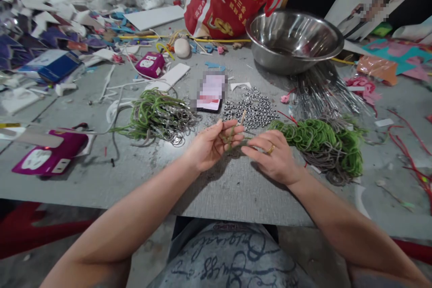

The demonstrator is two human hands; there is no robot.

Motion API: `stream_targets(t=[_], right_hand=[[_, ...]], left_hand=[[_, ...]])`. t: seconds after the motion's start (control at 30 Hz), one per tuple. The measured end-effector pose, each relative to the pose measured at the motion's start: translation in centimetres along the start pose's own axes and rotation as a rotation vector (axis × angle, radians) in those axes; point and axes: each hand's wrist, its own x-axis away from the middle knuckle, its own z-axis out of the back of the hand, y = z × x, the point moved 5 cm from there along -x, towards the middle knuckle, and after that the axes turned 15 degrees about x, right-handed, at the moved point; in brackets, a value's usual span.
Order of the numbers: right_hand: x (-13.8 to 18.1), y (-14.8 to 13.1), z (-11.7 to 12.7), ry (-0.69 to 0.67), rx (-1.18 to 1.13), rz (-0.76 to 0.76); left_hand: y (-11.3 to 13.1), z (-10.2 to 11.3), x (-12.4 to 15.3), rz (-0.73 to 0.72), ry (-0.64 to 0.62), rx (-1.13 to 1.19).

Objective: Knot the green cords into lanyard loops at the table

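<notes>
My left hand is turned palm up with its fingers curled around a thin green cord. Close by on the right, my right hand, with a ring on one finger, pinches toward the same cord; its fingertips are slightly blurred. A short tan stick pokes up beside the left fingertips. Just beyond both hands spreads a pile of silver beads. Left of them lies a bundle of green and grey cords with metal rings; another bundle of green and grey cords lies to the right.
A phone lies behind the hands. At the back stand a steel bowl and a red bag. Purple packs, a blue box and scraps cover the left; red cords lie at the right.
</notes>
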Motion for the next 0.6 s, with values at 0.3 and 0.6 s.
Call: stream_targets(t=[0.3,0.6], right_hand=[[-0.2,-0.5,-0.3,-0.054,0.075,-0.056],[-0.3,-0.2,-0.8,-0.120,0.035,-0.108]], left_hand=[[-2.2,0.2,0.0,0.136,-0.046,-0.005],[-2.6,0.4,0.0,0.158,-0.053,-0.002]])
